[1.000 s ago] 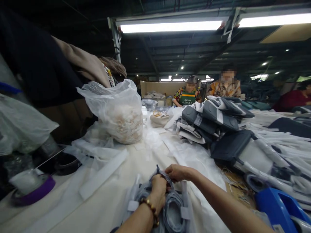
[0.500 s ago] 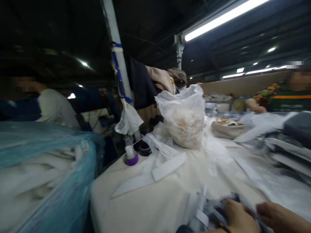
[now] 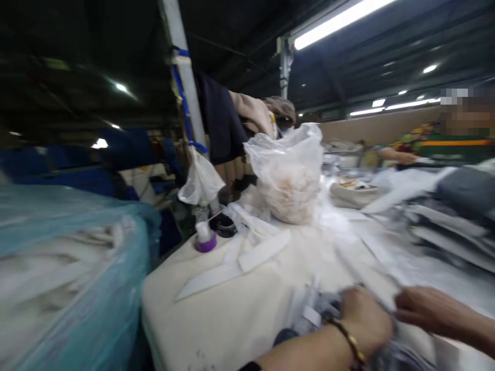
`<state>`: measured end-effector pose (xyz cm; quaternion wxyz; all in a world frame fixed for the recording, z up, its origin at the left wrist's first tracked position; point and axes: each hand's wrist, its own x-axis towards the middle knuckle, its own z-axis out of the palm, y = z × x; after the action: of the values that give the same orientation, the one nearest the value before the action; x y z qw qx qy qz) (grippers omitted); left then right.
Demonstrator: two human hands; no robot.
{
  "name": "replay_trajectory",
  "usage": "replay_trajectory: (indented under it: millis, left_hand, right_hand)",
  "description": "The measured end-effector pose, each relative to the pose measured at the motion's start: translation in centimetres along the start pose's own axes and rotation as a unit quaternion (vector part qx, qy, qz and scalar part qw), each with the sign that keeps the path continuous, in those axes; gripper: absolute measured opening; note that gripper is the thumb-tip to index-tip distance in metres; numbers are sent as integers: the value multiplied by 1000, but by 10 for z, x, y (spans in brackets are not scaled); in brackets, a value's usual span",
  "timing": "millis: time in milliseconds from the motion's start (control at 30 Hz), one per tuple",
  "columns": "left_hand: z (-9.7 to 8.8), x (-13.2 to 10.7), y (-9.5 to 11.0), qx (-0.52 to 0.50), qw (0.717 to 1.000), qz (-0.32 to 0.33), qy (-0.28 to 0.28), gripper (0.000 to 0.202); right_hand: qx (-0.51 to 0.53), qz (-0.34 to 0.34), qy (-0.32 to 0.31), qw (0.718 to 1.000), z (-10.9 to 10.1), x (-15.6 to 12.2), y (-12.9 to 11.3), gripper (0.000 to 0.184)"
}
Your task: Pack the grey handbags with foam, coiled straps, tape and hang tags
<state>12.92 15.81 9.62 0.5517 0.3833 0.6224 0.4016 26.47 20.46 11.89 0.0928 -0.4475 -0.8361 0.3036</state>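
Note:
My left hand (image 3: pixel 365 322), with a beaded bracelet on the wrist, is closed over a bundle of grey fabric pieces with white tabs (image 3: pixel 313 317) at the near edge of the cloth-covered table (image 3: pixel 232 309). My right hand (image 3: pixel 419 306) sits just right of it, its fingers curled against the same bundle. Motion blurs both hands, and the fingertips are hidden in the fabric.
A clear plastic bag of pale stuffing (image 3: pixel 288 178) stands mid-table. White strips (image 3: pixel 240 263), a purple-based bottle (image 3: pixel 204 238) and a black tape roll (image 3: pixel 225 226) lie near the left edge. A blue-wrapped stack (image 3: pixel 65 278) fills the left. Grey and white pieces (image 3: pixel 456 216) pile at right; a person (image 3: pixel 460 139) works beyond.
My view has swung left, away from the grey stacks and toward the blue-wrapped stack and post. Both hands stay on the fabric bundle and show higher in view than half a second ago.

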Motion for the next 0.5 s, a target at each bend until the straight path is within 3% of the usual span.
replay_trajectory:
  millis: [100, 200, 367, 500]
  left_hand:
    - [17, 5, 1, 49, 995, -5, -83, 19]
    - [17, 12, 0, 68, 991, 22, -115, 22]
    - [4, 11, 0, 29, 985, 78, -148, 15]
    - [5, 15, -7, -20, 976, 110, -184, 22]
  right_hand:
    - [-120, 153, -21, 981, -17, -26, 6, 20]
    - [-195, 220, -57, 954, -21, -30, 1, 11]
    - [-262, 247, -92, 928, -25, -33, -16, 11]
    - [-284, 233, -57, 928, -29, -39, -28, 18]
